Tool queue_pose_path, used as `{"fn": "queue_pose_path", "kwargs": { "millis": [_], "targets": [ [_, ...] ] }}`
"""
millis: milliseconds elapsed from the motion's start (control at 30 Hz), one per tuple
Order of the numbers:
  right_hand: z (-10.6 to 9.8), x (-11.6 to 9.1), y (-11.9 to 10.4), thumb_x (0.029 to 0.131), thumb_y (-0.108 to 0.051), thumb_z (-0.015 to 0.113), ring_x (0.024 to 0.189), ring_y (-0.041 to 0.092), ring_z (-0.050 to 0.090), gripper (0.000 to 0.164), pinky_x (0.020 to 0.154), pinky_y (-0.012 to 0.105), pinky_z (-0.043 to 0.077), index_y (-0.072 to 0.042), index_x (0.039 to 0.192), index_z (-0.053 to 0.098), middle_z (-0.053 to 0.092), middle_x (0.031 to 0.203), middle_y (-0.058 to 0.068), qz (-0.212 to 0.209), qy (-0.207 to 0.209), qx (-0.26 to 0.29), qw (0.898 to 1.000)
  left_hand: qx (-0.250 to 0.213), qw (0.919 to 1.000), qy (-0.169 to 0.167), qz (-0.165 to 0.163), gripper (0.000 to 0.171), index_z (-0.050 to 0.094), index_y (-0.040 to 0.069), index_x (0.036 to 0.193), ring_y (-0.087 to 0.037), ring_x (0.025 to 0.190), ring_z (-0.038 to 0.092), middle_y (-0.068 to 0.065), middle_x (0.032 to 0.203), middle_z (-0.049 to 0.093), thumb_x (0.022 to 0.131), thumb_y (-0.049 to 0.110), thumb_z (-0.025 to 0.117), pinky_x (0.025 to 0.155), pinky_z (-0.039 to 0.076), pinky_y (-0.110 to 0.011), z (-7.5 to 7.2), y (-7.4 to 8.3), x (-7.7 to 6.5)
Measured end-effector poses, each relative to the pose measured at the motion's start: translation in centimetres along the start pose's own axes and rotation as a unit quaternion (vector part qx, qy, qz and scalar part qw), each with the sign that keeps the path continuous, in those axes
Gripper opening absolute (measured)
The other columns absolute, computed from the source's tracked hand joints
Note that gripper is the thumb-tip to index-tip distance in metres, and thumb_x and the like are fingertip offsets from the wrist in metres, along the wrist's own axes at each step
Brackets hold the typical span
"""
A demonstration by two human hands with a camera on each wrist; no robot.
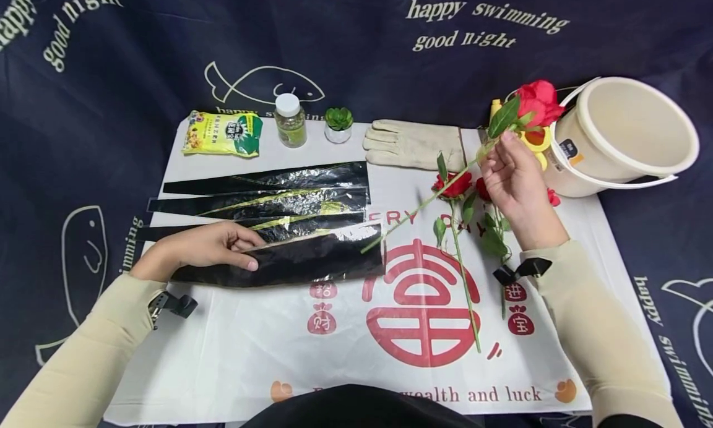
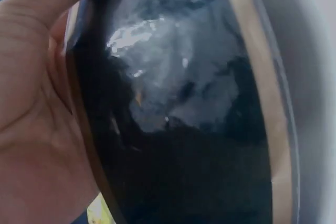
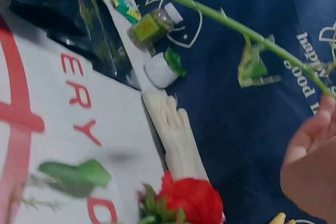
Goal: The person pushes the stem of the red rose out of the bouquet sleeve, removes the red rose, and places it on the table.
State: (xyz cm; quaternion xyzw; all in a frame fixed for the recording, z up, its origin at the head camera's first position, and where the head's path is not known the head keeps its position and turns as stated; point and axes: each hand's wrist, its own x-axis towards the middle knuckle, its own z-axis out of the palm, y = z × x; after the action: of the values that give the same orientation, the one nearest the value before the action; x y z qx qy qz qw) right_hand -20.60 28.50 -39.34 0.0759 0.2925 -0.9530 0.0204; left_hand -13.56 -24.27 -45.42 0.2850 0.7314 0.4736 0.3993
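My left hand point(image 1: 214, 245) grips a long black glossy flower sleeve point(image 1: 301, 261) by its narrower left part, thumb on top and fingers behind. In the left wrist view the sleeve point(image 2: 184, 156) shows a tan border along its edge. My right hand point(image 1: 515, 180) pinches a red rose point(image 1: 539, 105) by the stem just below its bloom. The rose's green stem point(image 3: 226, 19) slants down leftward, and its tip overlaps the sleeve's wide right end. Several more black sleeves point(image 1: 267, 177) lie fanned behind the held one. Another red rose point(image 1: 455, 185) lies near the right hand, among leaves and stems.
Along the back stand a yellow packet point(image 1: 223, 134), a white-capped jar point(image 1: 291, 122) and a small potted succulent point(image 1: 338, 125). A cream work glove point(image 1: 414, 145) lies beside them. At right a beige bucket point(image 1: 593, 149) is tilted, with yellow-handled scissors point(image 1: 537, 145) close by.
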Motion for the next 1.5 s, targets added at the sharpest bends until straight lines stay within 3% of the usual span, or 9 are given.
{"fn": "queue_pose_path", "kwargs": {
  "millis": [100,200,333,500,667,833,1033,1300,1500],
  "targets": [
    [-0.6,0.2,-0.1,0.092,0.002,0.055,0.068,0.023,0.054,0.011,0.059,0.029,0.042,0.003,0.101,0.061,0.064,0.085,0.015,0.060,-0.042,-0.008,0.997,-0.003,0.9995,-0.030,-0.013,0.030,0.065,0.018,0.118,-0.012,0.057,0.047,-0.002,0.081,0.066,0.088,0.020,0.066,0.061,0.044,-0.029,0.0,-0.7,-0.2],
    [-1.3,0.1,0.3,0.095,0.003,0.048,0.072,0.023,0.057,0.015,0.063,0.032,0.045,0.004,0.104,0.061,0.065,0.088,0.016,0.134,-0.096,-0.022,0.986,0.003,0.9990,-0.036,-0.025,0.030,0.065,0.021,0.118,-0.015,0.065,0.056,-0.001,0.099,0.069,0.089,0.022,0.066,0.063,0.045,-0.031,0.0,-1.2,-0.3],
    [-2.1,-0.1,1.3,0.097,0.000,0.045,0.080,0.024,0.061,0.020,0.070,0.034,0.049,0.006,0.106,0.062,0.065,0.090,0.015,0.212,-0.151,-0.065,0.963,0.016,0.9989,-0.030,-0.033,0.030,0.065,0.022,0.119,-0.016,0.061,0.055,0.000,0.099,0.069,0.089,0.022,0.066,0.062,0.045,-0.032,0.0,-1.5,-0.3],
    [-3.0,-0.4,3.0,0.097,-0.003,0.049,0.088,0.022,0.063,0.021,0.078,0.034,0.049,0.005,0.105,0.066,0.066,0.095,0.014,0.278,-0.157,-0.118,0.940,0.043,0.9980,-0.009,-0.046,0.031,0.065,0.021,0.118,-0.009,0.048,0.034,0.001,0.095,0.068,0.088,0.025,0.067,0.056,0.041,-0.030,0.0,-2.1,-0.4],
    [-3.8,-0.5,4.5,0.090,-0.006,0.062,0.091,0.019,0.063,0.018,0.074,0.030,0.051,0.001,0.106,0.068,0.067,0.100,0.013,0.309,-0.146,-0.235,0.910,0.065,0.9966,0.017,-0.047,0.030,0.066,0.023,0.115,-0.010,0.051,0.036,0.001,0.085,0.064,0.086,0.028,0.069,0.057,0.039,-0.030,0.1,-2.5,-0.4],
    [-4.0,-0.4,5.5,0.090,-0.009,0.063,0.083,0.016,0.064,0.012,0.063,0.026,0.051,-0.002,0.095,0.072,0.068,0.096,0.011,0.283,-0.100,-0.406,0.863,0.086,0.9936,0.044,-0.057,0.029,0.066,0.021,0.113,-0.011,0.055,0.037,-0.001,0.071,0.050,0.086,0.033,0.068,0.056,0.037,-0.029,0.3,-2.3,-0.6],
    [-3.7,-0.3,6.2,0.089,-0.005,0.064,0.069,0.012,0.064,0.015,0.060,0.025,0.052,0.005,0.099,0.068,0.068,0.083,0.008,0.222,-0.033,-0.544,0.809,0.099,0.9904,0.063,-0.073,0.031,0.064,0.016,0.115,-0.014,0.056,0.042,-0.002,0.076,0.057,0.090,0.035,0.062,0.056,0.039,-0.031,0.5,-2.0,-0.5],
    [-3.6,-0.3,6.6,0.086,-0.018,0.069,0.051,0.011,0.054,0.020,0.048,0.029,0.044,0.000,0.094,0.071,0.064,0.065,0.007,0.119,-0.014,-0.724,0.679,0.138,0.9856,0.071,-0.068,0.029,0.065,0.015,0.116,-0.015,0.059,0.047,0.002,0.089,0.064,0.093,0.032,0.058,0.058,0.041,-0.031,0.5,-1.8,-0.5],
    [-4.0,-0.2,6.8,0.084,-0.015,0.069,0.054,0.015,0.049,0.013,0.046,0.027,0.038,-0.005,0.090,0.075,0.066,0.075,0.004,0.030,-0.044,-0.793,0.608,0.199,0.9716,0.121,-0.041,0.019,0.069,0.017,0.109,-0.011,0.054,0.044,0.008,0.091,0.062,0.092,0.022,0.062,0.055,0.040,-0.029,0.7,-2.0,-0.5]
  ]
}}
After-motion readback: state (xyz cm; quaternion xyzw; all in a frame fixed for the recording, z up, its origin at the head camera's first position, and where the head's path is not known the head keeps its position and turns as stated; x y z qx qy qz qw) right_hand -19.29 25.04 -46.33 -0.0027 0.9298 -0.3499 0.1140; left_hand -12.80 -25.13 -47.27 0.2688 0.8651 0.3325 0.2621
